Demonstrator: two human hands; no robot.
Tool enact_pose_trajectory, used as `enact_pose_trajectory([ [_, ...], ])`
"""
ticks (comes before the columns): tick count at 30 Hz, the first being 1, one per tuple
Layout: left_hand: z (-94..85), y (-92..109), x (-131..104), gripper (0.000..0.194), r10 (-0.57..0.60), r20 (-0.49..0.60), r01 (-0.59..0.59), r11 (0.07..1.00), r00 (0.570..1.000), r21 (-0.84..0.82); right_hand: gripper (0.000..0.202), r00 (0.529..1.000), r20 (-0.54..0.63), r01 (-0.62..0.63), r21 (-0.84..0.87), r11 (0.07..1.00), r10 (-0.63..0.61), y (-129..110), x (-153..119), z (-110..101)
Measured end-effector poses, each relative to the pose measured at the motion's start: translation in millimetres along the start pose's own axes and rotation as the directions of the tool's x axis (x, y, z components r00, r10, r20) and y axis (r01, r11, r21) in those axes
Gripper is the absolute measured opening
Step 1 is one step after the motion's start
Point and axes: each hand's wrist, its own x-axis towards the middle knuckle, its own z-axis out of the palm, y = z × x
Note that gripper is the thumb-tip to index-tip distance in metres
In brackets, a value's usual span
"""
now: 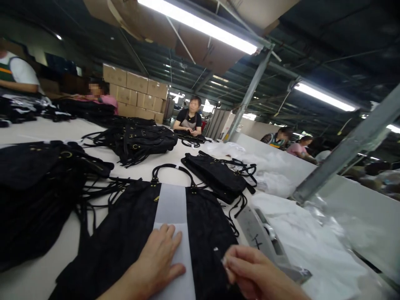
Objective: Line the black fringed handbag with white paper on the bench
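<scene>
A large black bag (125, 233) with two-sided looped handles lies flat in front of me. Down its middle runs a pale grey strip (173, 204). My left hand (161, 256) rests on the strip, palm down with its fingers apart. Over the bag's right side, my right hand (246, 268) is closed in a pinch, with a tiny whitish bit at its fingertips that is too small to name. A small white speck (215, 249) shows on the black cloth just left of that hand.
Black bags (215, 173) lie beyond and to the left on the white table (56, 129). At right are a grey box (254, 229) and white plastic bags (306, 246). A person (190, 121) works across the table; others are farther off.
</scene>
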Motion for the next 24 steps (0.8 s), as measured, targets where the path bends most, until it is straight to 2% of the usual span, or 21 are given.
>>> enact_pose_trajectory([
  [2, 2.4, -1, 0, 0.069, 0.017, -0.016, -0.017, 1.0, 1.0, -0.006, 0.043, 0.998, 0.056, 0.035, 0.101, 0.994, -0.041, -17, 42, 32],
  [4, 3.4, -1, 0, 0.067, 0.031, -0.042, -0.032, 0.999, 0.999, -0.013, 0.047, 0.997, 0.046, 0.053, 0.117, 0.992, -0.059, -21, 87, 47],
  [6, 2.9, 0, 0, 0.069, 0.027, -0.046, -0.028, 1.0, 0.999, -0.004, 0.049, 0.998, -0.012, 0.055, 0.062, 0.997, -0.054, -15, 123, 48],
  [8, 1.1, 2, 1, 0.07, 0.012, -0.033, -0.011, 1.0, 0.999, 0.021, 0.049, 0.998, -0.061, 0.036, 0.003, 0.999, -0.036, -5, 146, 43],
  [12, -0.6, 5, 2, 0.066, -0.017, 0.007, 0.017, 0.998, 1.0, 0.058, 0.047, 0.997, -0.064, 0.035, -0.03, 0.999, -0.036, 7, 158, 35],
  [17, 10.2, 1, 8, 0.081, 0.025, -0.025, -0.024, 0.999, 0.999, 0.024, 0.046, 0.996, -0.062, 0.057, -0.024, 0.998, -0.058, 8, 155, 37],
  [24, 7.3, 0, 13, 0.07, 0.022, 0.013, -0.022, 1.0, 1.0, -0.011, 0.047, 0.996, -0.043, 0.075, -0.043, 0.996, -0.077, 7, 157, 36],
])
